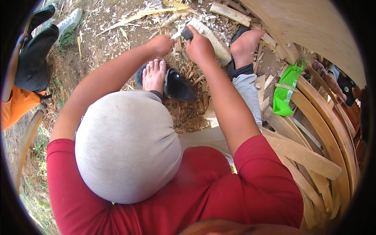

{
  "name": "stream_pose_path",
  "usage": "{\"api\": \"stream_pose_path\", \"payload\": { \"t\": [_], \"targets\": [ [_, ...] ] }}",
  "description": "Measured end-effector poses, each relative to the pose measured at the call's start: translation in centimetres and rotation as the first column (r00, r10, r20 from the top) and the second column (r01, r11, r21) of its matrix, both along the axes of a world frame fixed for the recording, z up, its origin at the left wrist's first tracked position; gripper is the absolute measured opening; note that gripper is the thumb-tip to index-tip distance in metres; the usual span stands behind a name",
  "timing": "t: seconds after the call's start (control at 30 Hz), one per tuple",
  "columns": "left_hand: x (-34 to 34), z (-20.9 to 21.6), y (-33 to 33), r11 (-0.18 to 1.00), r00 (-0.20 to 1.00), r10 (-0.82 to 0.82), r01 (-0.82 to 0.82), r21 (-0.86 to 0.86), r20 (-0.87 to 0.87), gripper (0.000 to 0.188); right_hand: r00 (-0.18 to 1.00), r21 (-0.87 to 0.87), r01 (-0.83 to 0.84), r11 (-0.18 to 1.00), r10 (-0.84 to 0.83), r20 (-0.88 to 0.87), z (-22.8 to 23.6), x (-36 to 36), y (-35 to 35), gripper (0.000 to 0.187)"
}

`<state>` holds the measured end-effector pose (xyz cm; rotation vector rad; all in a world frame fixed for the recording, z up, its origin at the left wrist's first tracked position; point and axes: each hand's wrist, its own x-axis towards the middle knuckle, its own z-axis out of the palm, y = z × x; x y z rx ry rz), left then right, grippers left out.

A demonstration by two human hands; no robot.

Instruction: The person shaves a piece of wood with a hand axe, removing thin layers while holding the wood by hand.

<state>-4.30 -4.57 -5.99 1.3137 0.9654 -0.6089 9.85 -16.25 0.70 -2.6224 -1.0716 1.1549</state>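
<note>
Both of my hands are up at the top middle, just above the ground. My right hand point(200, 49) is closed round a dark grey block point(187, 33). Facing it from the left, my left hand point(160, 46) pinches a thin, pale, blade-like piece point(178, 32), whose other end meets or lies close to the block; its exact kind is too small to make out. Beyond my right hand lies a rough pale wood billet point(213, 41). Below my hands are my bare left foot point(154, 74) and a black clog point(179, 85). My raised knee point(127, 147) fills the middle left.
Wood shavings point(121, 29) cover the ground. My bare right foot point(246, 45) rests beside the billet. A bright green bag point(286, 92) lies among planks point(303, 152) and long curved timbers at right. Another person's dark trouser leg point(33, 64) and white shoe point(69, 23) are at left.
</note>
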Motion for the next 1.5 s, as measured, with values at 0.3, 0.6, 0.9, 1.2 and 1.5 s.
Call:
{"api": "stream_pose_path", "payload": {
  "t": [0.3, 0.6, 0.9, 1.2, 1.5],
  "targets": [
    [0.0, -0.2, 0.1, 1.0, 0.998, -0.029, 0.029, -0.009, 0.054, 0.027, 0.997, 0.042, 0.076, 0.996, -0.075, -0.029, 0.1, -1.1, -0.7, 0.056],
    [0.7, -1.5, 0.8, 0.969, 0.969, -0.237, 0.23, 0.09, 0.074, 0.038, 0.998, 0.025, 0.019, 1.0, -0.021, 0.054, -1.6, -0.5, -0.8, 0.057],
    [0.9, 2.4, 0.7, 0.995, 0.999, 0.033, -0.036, -0.089, -0.034, 0.027, 0.999, -0.057, -0.027, 0.998, 0.028, 0.018, -1.1, 1.1, 0.7, 0.059],
    [-3.9, 5.9, 1.5, 0.887, 0.973, 0.228, -0.194, -0.419, 0.032, 0.027, 0.833, 0.109, 0.507, 0.855, -0.454, -0.316, 0.3, 3.8, -4.0, 0.05],
    [-5.8, 22.4, 7.1, 0.613, 0.749, 0.573, -0.123, -0.78, 0.332, 0.038, 0.096, -0.286, 0.797, 0.531, -0.58, -0.809, 4.6, 0.1, -21.3, 0.027]
  ]
}}
